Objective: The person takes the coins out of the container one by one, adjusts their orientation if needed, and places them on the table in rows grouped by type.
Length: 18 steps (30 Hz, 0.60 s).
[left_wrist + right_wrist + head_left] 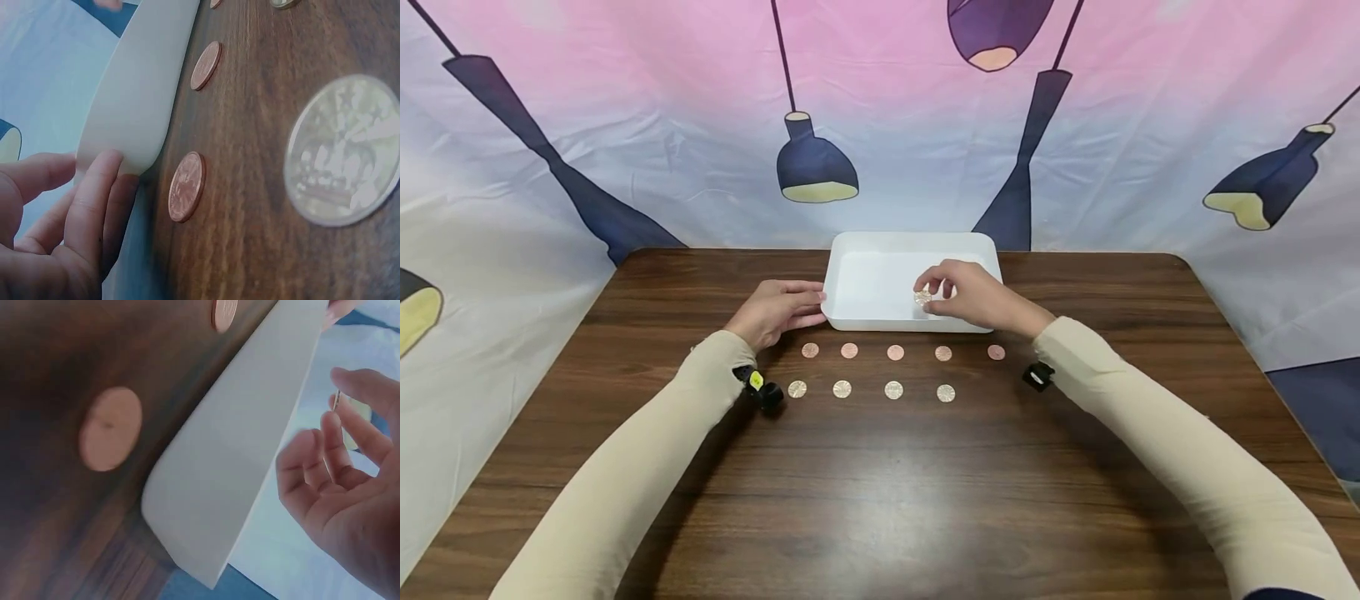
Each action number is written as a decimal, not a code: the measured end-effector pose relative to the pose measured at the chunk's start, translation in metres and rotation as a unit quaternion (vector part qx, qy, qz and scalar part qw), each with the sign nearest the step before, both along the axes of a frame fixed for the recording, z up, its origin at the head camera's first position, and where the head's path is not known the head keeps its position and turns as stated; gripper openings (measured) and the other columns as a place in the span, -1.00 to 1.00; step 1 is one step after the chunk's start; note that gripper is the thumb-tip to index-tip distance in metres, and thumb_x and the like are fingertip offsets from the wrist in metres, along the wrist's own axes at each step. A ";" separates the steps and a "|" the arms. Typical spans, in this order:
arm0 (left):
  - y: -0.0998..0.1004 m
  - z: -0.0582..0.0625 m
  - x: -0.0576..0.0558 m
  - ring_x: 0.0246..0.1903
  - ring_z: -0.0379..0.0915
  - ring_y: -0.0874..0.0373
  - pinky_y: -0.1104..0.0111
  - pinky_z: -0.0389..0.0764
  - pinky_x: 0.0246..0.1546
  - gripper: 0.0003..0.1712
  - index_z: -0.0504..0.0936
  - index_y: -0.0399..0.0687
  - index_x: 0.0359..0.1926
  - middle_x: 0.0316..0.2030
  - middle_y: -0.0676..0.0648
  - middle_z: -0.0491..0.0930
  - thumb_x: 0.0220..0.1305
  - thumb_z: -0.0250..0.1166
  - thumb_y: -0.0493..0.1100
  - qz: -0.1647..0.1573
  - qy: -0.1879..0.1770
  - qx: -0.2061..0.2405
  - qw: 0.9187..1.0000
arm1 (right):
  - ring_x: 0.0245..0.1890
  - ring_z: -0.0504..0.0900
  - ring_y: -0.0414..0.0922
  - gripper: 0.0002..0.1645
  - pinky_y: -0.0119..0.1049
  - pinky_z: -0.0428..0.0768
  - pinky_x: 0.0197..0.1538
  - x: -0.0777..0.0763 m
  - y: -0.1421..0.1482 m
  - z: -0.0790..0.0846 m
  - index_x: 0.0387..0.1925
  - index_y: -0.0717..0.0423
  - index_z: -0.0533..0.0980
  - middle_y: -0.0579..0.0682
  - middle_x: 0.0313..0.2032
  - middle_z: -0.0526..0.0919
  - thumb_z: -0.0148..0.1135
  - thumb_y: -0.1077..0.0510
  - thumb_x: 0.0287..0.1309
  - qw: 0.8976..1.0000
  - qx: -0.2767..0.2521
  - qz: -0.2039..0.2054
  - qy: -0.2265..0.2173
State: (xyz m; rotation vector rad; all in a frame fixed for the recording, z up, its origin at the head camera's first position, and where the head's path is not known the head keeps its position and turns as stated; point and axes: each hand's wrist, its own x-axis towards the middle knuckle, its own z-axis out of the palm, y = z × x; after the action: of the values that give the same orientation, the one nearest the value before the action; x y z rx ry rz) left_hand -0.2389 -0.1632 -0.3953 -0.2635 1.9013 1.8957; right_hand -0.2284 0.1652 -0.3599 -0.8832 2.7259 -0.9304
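Over the white tray (880,325), my right hand (970,296) pinches a gold-coloured coin (922,297) between thumb and fingertips. The right wrist view catches this coin (337,400) nearly edge-on. Fairly straight fingers of my left hand (781,310) touch the tray's left side. In the left wrist view these fingertips rest against the tray's corner wall (128,125). A row of several copper-coloured coins (895,353) lies just in front of the tray. Nearer to me is a second row, of several gold-coloured coins (893,390).
The tray stands at the back of a dark wooden table (880,500), close to a printed cloth backdrop (700,125) with lamp pictures. The left wrist's camera (767,393) hangs close to the leftmost gold-coloured coin.
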 end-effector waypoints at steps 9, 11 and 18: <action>0.003 0.002 0.002 -0.10 0.71 0.19 0.36 0.74 0.07 -0.43 0.40 -0.36 0.49 0.38 -0.35 0.43 0.54 0.25 -0.34 -0.004 -0.002 -0.016 1.000 | -0.36 0.59 -0.10 -0.70 -0.31 0.54 -0.27 0.054 0.045 -0.004 0.02 0.12 0.70 -0.02 -0.24 0.63 0.41 0.32 0.26 0.999 -0.023 -0.032 0.000; 0.003 0.002 0.001 -0.12 0.72 0.20 0.36 0.74 0.06 -0.44 0.41 -0.35 0.48 0.36 -0.34 0.44 0.55 0.24 -0.34 -0.003 -0.001 -0.020 1.000 | -0.37 0.60 -0.10 -0.69 -0.30 0.58 -0.25 0.063 0.055 -0.009 0.02 0.14 0.70 -0.02 -0.25 0.64 0.37 0.37 0.25 0.999 -0.018 -0.033 -0.006; 0.003 0.005 0.000 -0.08 0.70 0.17 0.37 0.74 0.05 -0.42 0.38 -0.37 0.49 0.35 -0.33 0.45 0.55 0.24 -0.32 -0.012 0.004 -0.027 1.000 | -0.23 0.58 -0.14 -0.69 -0.25 0.60 -0.16 0.090 0.078 -0.026 -0.02 0.09 0.70 -0.14 -0.24 0.65 0.41 0.39 0.23 0.999 0.006 -0.027 -0.018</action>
State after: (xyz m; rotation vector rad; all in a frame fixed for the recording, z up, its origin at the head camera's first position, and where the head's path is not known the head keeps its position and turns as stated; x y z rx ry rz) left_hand -0.2388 -0.1601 -0.3901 -0.2489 1.9542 1.8357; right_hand -0.1380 0.2430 -0.3857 -0.7861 2.7354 -0.9289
